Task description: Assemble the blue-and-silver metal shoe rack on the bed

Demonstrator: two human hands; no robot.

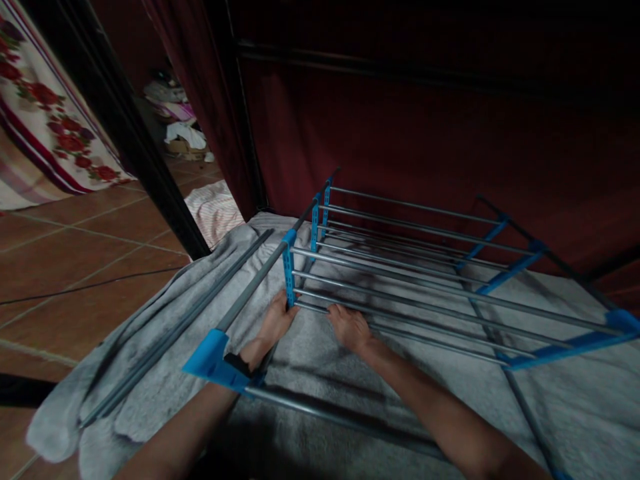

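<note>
A rack of grey metal rods and blue plastic brackets lies on its side. My left hand, a dark band at its wrist, closes round the lower end of a slotted blue bracket. Just right of it, my right hand has its fingers curled over the lowest rod, whose left end meets that bracket. A blue corner piece joins two tubes near my left forearm. My palms and some fingertips are hidden.
Loose grey tubes lie left of the rack on a grey blanket. A dark post slants at the left, before a floral cloth. Dark red fabric hangs behind the rack. A cable crosses the tiled floor.
</note>
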